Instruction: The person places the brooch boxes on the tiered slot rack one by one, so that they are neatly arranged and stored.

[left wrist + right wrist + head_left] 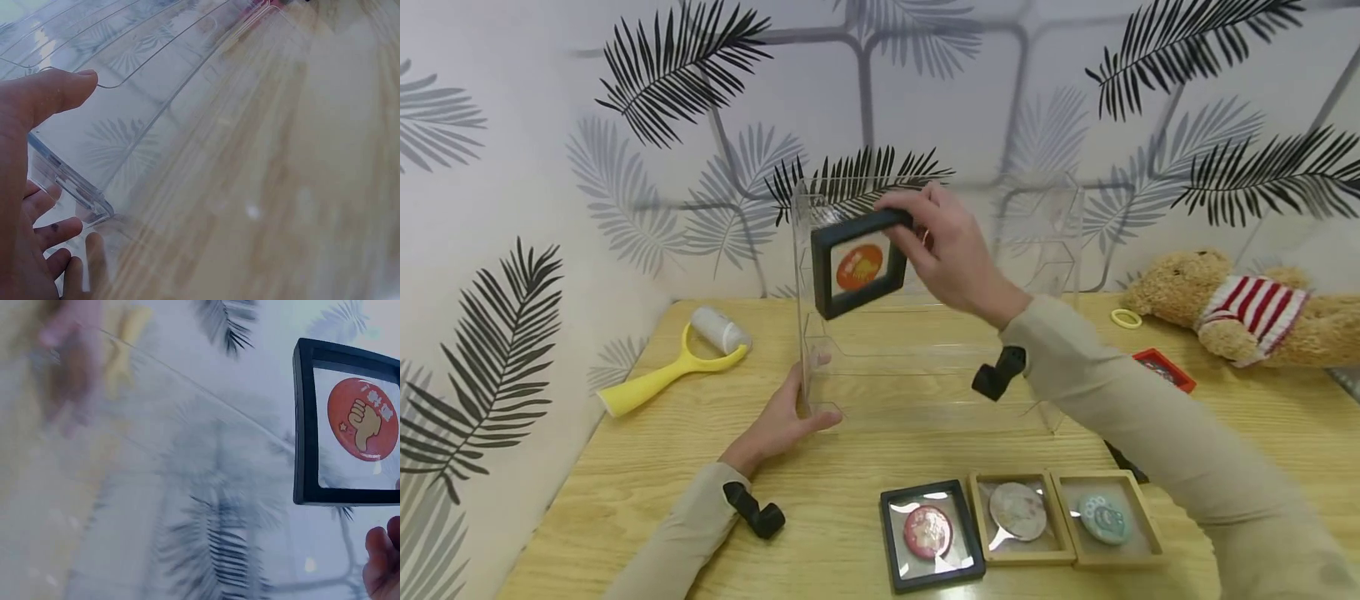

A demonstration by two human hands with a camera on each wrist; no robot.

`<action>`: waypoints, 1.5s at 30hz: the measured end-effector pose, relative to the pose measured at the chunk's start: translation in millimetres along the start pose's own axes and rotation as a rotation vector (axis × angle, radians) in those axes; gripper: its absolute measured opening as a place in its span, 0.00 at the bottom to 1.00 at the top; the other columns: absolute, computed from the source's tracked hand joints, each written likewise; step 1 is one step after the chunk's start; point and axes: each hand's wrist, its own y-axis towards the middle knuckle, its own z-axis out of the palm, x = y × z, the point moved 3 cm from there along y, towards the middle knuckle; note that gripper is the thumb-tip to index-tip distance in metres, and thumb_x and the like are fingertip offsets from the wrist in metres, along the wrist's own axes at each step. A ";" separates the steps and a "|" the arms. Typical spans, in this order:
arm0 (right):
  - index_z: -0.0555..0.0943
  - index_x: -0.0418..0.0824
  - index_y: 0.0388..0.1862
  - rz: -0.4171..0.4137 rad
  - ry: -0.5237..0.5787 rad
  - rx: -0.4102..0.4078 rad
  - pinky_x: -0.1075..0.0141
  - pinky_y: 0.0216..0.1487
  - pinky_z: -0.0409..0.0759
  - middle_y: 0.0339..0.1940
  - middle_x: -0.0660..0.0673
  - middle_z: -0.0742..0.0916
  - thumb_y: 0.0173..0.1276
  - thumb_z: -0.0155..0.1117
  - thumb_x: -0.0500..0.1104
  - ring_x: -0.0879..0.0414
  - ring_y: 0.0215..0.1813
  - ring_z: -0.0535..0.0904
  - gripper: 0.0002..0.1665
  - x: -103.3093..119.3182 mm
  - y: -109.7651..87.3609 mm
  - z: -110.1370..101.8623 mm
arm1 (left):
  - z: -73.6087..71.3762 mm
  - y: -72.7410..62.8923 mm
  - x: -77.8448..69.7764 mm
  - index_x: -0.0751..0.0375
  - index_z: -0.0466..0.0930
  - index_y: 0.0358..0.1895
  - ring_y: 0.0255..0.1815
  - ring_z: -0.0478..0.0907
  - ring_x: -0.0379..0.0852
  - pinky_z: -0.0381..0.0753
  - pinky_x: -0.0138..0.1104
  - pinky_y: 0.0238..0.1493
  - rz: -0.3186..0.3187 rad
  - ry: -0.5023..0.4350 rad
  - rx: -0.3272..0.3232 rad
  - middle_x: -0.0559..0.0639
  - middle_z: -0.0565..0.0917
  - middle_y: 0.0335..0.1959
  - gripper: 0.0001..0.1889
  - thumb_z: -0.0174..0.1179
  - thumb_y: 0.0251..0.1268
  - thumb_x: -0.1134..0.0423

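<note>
My right hand (946, 250) pinches the upper right edge of a black square display frame (823, 279), raised in front of a clear acrylic display rack (925, 417). Inside the frame sits a round orange-red badge (364, 419) with a thumbs-up picture. Low on the rack's left side, my left hand (780, 422) holds the side panel, thumb in front and fingers behind it. Nearer me on the table lie another black frame with a red badge (927, 532), a wooden frame with a pale badge (1017, 511), and a wooden frame with a green badge (1105, 518).
To the left, a yellow Y-shaped handle (662, 379) lies against a grey-white roller (718, 330). A teddy bear (1180, 292) in a striped shirt lies at the right, near a yellow ring (1126, 318) and a red frame (1180, 379). Leaf-patterned wall covering (925, 100) rises behind the table.
</note>
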 end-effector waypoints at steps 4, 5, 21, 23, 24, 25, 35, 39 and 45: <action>0.77 0.41 0.54 0.142 -0.105 -0.036 0.68 0.26 0.62 0.22 0.45 0.74 0.75 0.54 0.44 0.54 0.22 0.66 0.14 -14.1 37.1 -13.1 | -0.6 1.1 2.2 0.50 0.53 0.74 0.75 0.52 0.60 0.50 0.60 0.71 -0.002 -0.005 -0.005 0.59 0.56 0.75 0.43 0.67 0.58 0.58; 0.76 0.41 0.55 0.179 -0.127 -0.036 0.68 0.26 0.61 0.21 0.46 0.73 0.75 0.53 0.45 0.54 0.21 0.65 0.14 -18.8 43.2 -14.2 | -0.8 1.2 2.6 0.51 0.53 0.74 0.76 0.52 0.60 0.49 0.59 0.71 -0.001 -0.004 -0.005 0.58 0.56 0.75 0.43 0.67 0.58 0.58; 0.65 0.43 0.70 0.316 -0.466 0.265 0.66 0.18 0.62 0.15 0.47 0.74 0.76 0.46 0.46 0.56 0.14 0.65 0.25 -43.9 64.9 8.9 | -0.5 -0.4 0.3 0.49 0.53 0.74 0.75 0.53 0.60 0.51 0.59 0.71 -0.005 -0.012 -0.013 0.58 0.57 0.75 0.43 0.69 0.57 0.57; 0.57 0.43 0.75 0.328 -0.495 0.318 0.66 0.16 0.60 0.11 0.49 0.70 0.76 0.45 0.46 0.57 0.12 0.62 0.30 -43.5 63.2 9.6 | -0.7 -0.1 0.2 0.50 0.53 0.74 0.75 0.53 0.59 0.51 0.59 0.71 -0.008 -0.009 -0.012 0.58 0.57 0.75 0.43 0.69 0.57 0.57; 0.54 0.43 0.76 0.335 -0.500 0.327 0.66 0.16 0.60 0.11 0.49 0.69 0.75 0.45 0.46 0.57 0.12 0.61 0.33 -43.4 62.3 8.9 | -0.7 0.2 0.2 0.50 0.53 0.74 0.75 0.53 0.59 0.51 0.59 0.71 -0.007 -0.006 -0.010 0.58 0.57 0.75 0.43 0.69 0.57 0.56; 0.51 0.42 0.77 0.338 -0.502 0.333 0.66 0.16 0.59 0.11 0.49 0.69 0.75 0.45 0.46 0.57 0.12 0.61 0.34 -43.3 61.3 8.1 | -0.6 0.5 0.3 0.50 0.53 0.74 0.75 0.53 0.59 0.51 0.59 0.71 -0.009 -0.006 -0.010 0.57 0.56 0.75 0.43 0.69 0.57 0.56; 0.51 0.35 0.71 0.245 -0.440 0.221 0.60 0.25 0.71 0.24 0.42 0.82 0.72 0.50 0.42 0.47 0.24 0.76 0.34 -35.9 31.2 -9.1 | 0.0 -0.2 0.0 0.50 0.53 0.74 0.75 0.53 0.59 0.51 0.58 0.71 -0.028 0.007 -0.013 0.57 0.56 0.76 0.44 0.69 0.56 0.55; 0.55 0.33 0.69 0.190 -0.437 0.218 0.58 0.28 0.73 0.25 0.43 0.83 0.71 0.52 0.42 0.49 0.23 0.76 0.32 -33.0 9.3 -14.3 | 0.1 0.3 1.3 0.50 0.53 0.74 0.75 0.53 0.59 0.50 0.59 0.71 -0.027 0.003 -0.012 0.58 0.56 0.75 0.44 0.68 0.57 0.56; 0.62 0.33 0.65 0.146 -0.404 0.295 0.62 0.21 0.69 0.23 0.48 0.81 0.70 0.54 0.41 0.56 0.17 0.70 0.29 -27.6 -35.2 -19.8 | 0.7 0.4 1.2 0.50 0.52 0.74 0.76 0.52 0.59 0.50 0.59 0.71 -0.017 0.003 -0.009 0.58 0.56 0.76 0.43 0.68 0.58 0.58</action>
